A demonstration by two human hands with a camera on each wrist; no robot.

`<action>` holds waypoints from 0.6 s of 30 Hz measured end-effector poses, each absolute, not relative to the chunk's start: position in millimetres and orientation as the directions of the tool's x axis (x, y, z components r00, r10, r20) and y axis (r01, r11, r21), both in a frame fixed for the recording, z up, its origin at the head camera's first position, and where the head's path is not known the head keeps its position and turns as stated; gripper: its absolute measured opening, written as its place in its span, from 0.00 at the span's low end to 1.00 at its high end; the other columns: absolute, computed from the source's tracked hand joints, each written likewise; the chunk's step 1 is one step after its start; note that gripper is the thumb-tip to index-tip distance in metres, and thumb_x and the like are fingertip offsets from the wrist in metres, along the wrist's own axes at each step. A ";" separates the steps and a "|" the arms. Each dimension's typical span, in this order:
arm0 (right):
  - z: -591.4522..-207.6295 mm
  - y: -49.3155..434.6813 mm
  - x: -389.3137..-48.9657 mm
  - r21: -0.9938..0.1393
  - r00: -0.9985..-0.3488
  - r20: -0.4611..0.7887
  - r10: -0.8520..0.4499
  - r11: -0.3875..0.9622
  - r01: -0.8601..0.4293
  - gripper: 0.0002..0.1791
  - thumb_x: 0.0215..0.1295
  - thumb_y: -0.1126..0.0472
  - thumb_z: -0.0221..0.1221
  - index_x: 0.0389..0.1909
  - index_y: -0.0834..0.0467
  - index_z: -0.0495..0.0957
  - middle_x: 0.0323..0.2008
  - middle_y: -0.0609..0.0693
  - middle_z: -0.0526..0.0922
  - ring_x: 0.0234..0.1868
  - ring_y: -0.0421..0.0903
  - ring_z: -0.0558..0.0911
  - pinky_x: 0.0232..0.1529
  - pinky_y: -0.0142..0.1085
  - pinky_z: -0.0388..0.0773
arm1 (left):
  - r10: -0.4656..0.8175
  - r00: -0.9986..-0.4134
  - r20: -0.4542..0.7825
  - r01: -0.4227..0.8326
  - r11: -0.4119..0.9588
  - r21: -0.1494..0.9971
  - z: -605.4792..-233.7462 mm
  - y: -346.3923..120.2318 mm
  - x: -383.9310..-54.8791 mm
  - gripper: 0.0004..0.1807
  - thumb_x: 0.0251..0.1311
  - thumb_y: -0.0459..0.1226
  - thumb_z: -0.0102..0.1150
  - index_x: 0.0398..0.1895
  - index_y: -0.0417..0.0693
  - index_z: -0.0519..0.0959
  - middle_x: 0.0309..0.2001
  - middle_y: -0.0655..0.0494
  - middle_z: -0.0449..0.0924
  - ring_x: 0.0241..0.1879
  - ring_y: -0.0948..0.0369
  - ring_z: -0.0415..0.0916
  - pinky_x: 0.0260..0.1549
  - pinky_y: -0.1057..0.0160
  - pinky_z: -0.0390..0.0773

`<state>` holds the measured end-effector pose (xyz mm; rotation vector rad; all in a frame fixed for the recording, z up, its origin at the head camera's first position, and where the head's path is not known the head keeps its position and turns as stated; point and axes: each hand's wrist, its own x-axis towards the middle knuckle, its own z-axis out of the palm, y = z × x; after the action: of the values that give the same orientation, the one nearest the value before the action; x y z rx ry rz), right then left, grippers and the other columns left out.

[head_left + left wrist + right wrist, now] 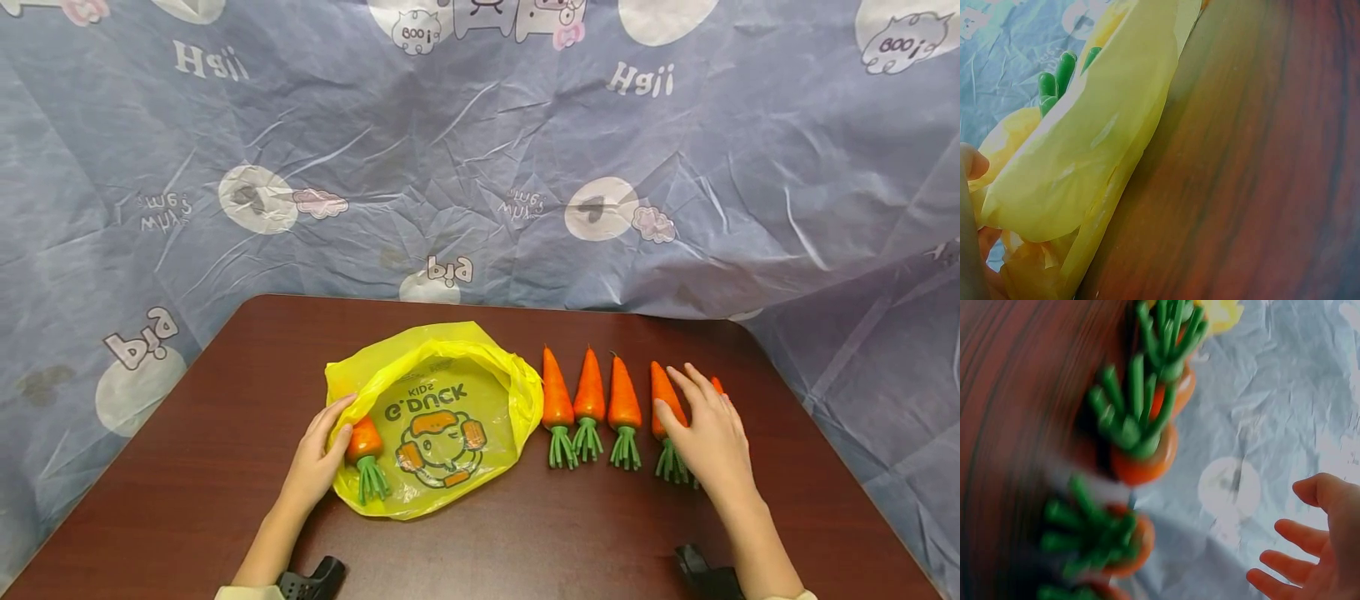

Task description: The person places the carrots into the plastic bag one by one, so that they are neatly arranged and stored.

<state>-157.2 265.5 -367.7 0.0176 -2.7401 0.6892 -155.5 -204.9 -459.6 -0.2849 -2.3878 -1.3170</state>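
Observation:
A yellow plastic bag (491,400) with a printed duck lies on the table, its mouth spread wide. My left hand (315,458) grips the bag's left rim between thumb and fingers. Just inside that rim is a carrot (365,440) with green stems, its tip hidden by the bag. To the right, my right hand (712,437) hovers with spread fingers over the carrots at the row's right end. One carrot (663,392) shows beside its thumb, and another is mostly hidden behind the hand. In the right wrist view the fingers (1300,536) hold nothing.
Between the bag and my right hand, a left carrot (555,392), a middle carrot (589,387) and a right carrot (624,396) lie side by side, stems toward me. The brown table (487,554) ends at a blue printed cloth (450,167) hanging behind it.

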 end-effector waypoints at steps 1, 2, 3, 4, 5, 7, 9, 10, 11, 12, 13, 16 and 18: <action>-367.9 271.0 -156.8 -0.462 -0.954 0.292 0.073 0.884 -0.074 0.30 0.66 0.48 0.47 0.67 0.54 0.58 0.69 0.59 0.53 0.65 0.68 0.53 0.64 0.61 0.43 | -0.014 -0.900 0.435 0.360 0.537 0.763 -459.4 -204.8 -155.2 0.21 0.63 0.33 0.49 0.60 0.53 0.68 0.60 0.47 0.68 0.60 0.54 0.60 0.55 0.42 0.61; -368.5 276.5 -156.7 -0.460 -0.956 0.283 0.081 0.886 -0.061 0.31 0.66 0.47 0.46 0.67 0.55 0.57 0.69 0.60 0.52 0.64 0.69 0.53 0.62 0.63 0.45 | -0.015 -0.900 0.435 0.360 0.538 0.762 -459.2 -204.7 -155.0 0.21 0.63 0.33 0.49 0.60 0.53 0.68 0.60 0.47 0.68 0.60 0.54 0.60 0.55 0.42 0.61; -369.3 282.0 -156.8 -0.458 -0.958 0.272 0.088 0.888 -0.048 0.31 0.66 0.47 0.46 0.67 0.55 0.56 0.69 0.60 0.52 0.64 0.69 0.54 0.60 0.64 0.46 | -0.016 -0.899 0.437 0.360 0.538 0.762 -459.4 -204.8 -155.0 0.21 0.63 0.33 0.49 0.60 0.52 0.68 0.60 0.47 0.68 0.59 0.54 0.60 0.55 0.42 0.61; -370.3 287.3 -157.0 -0.454 -0.961 0.259 0.098 0.890 -0.032 0.32 0.66 0.46 0.45 0.67 0.55 0.56 0.69 0.61 0.51 0.63 0.70 0.54 0.57 0.66 0.48 | -0.016 -0.900 0.437 0.361 0.536 0.764 -459.1 -204.6 -154.9 0.22 0.63 0.33 0.50 0.60 0.52 0.68 0.60 0.47 0.68 0.60 0.54 0.60 0.55 0.42 0.61; -371.4 292.5 -157.3 -0.452 -0.964 0.245 0.107 0.892 -0.016 0.32 0.66 0.46 0.45 0.68 0.56 0.56 0.69 0.61 0.51 0.63 0.70 0.54 0.55 0.67 0.50 | -0.017 -0.900 0.436 0.360 0.535 0.764 -459.0 -204.6 -154.9 0.22 0.62 0.33 0.50 0.60 0.52 0.68 0.60 0.47 0.68 0.59 0.54 0.60 0.55 0.42 0.61; -374.9 302.1 -158.3 -0.442 -0.967 0.224 0.121 0.897 0.010 0.33 0.66 0.44 0.45 0.68 0.56 0.55 0.69 0.61 0.50 0.63 0.69 0.55 0.49 0.69 0.54 | -0.018 -0.900 0.435 0.358 0.536 0.764 -459.1 -204.6 -155.1 0.22 0.62 0.33 0.50 0.60 0.52 0.68 0.60 0.47 0.68 0.59 0.54 0.60 0.55 0.42 0.61; -379.5 310.6 -159.4 -0.434 -0.972 0.199 0.127 0.900 0.028 0.33 0.66 0.44 0.45 0.68 0.57 0.55 0.69 0.62 0.50 0.63 0.69 0.55 0.45 0.70 0.56 | -0.018 -0.901 0.434 0.357 0.539 0.763 -459.7 -204.8 -155.4 0.22 0.63 0.33 0.49 0.60 0.52 0.68 0.60 0.47 0.68 0.60 0.54 0.60 0.55 0.42 0.61; -382.1 314.3 -159.8 -0.430 -0.974 0.186 0.128 0.902 0.036 0.34 0.66 0.44 0.45 0.68 0.57 0.55 0.69 0.62 0.50 0.63 0.69 0.55 0.43 0.70 0.57 | -0.018 -0.901 0.433 0.356 0.539 0.763 -459.9 -204.9 -155.5 0.21 0.63 0.33 0.49 0.60 0.53 0.68 0.60 0.47 0.67 0.60 0.54 0.60 0.55 0.42 0.61; -385.0 317.7 -160.1 -0.428 -0.977 0.173 0.127 0.903 0.041 0.34 0.66 0.44 0.45 0.68 0.57 0.55 0.69 0.63 0.49 0.63 0.69 0.56 0.42 0.71 0.57 | -0.017 -0.901 0.433 0.356 0.541 0.762 -460.6 -205.2 -155.7 0.21 0.63 0.34 0.49 0.61 0.53 0.68 0.60 0.47 0.67 0.60 0.54 0.60 0.55 0.42 0.60; -388.1 321.0 -160.4 -0.425 -0.979 0.163 0.123 0.904 0.043 0.34 0.66 0.44 0.45 0.68 0.58 0.55 0.69 0.64 0.49 0.62 0.70 0.56 0.41 0.71 0.58 | -0.018 -0.904 0.427 0.349 0.546 0.761 -461.0 -205.3 -155.8 0.21 0.64 0.34 0.48 0.61 0.53 0.68 0.61 0.47 0.67 0.60 0.54 0.60 0.55 0.42 0.60; -391.4 323.6 -160.6 -0.424 -0.981 0.153 0.117 0.905 0.042 0.34 0.66 0.44 0.45 0.67 0.58 0.55 0.68 0.65 0.49 0.61 0.71 0.57 0.40 0.71 0.58 | -0.018 -0.905 0.425 0.346 0.549 0.761 -461.7 -205.4 -155.9 0.21 0.64 0.35 0.48 0.61 0.54 0.68 0.61 0.47 0.67 0.60 0.56 0.59 0.56 0.42 0.60; -400.1 329.3 -162.3 -0.426 -0.986 0.140 0.089 0.905 0.021 0.34 0.66 0.46 0.47 0.66 0.61 0.56 0.66 0.68 0.51 0.59 0.73 0.59 0.41 0.71 0.59 | -0.022 -0.909 0.416 0.335 0.555 0.761 -462.7 -205.8 -156.0 0.21 0.64 0.35 0.48 0.61 0.55 0.67 0.61 0.48 0.67 0.60 0.58 0.59 0.56 0.42 0.60; -404.5 332.3 -163.5 -0.430 -0.988 0.135 0.073 0.903 0.008 0.33 0.66 0.47 0.48 0.66 0.62 0.57 0.65 0.70 0.51 0.58 0.73 0.59 0.43 0.70 0.59 | -0.020 -0.909 0.416 0.336 0.554 0.762 -463.2 -205.6 -156.4 0.21 0.64 0.35 0.48 0.61 0.55 0.67 0.61 0.47 0.67 0.60 0.57 0.59 0.56 0.42 0.60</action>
<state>-163.5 332.3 -404.5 -0.0630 -2.9187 0.6593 -156.4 -205.6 -463.2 -0.2577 -2.4153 -1.3001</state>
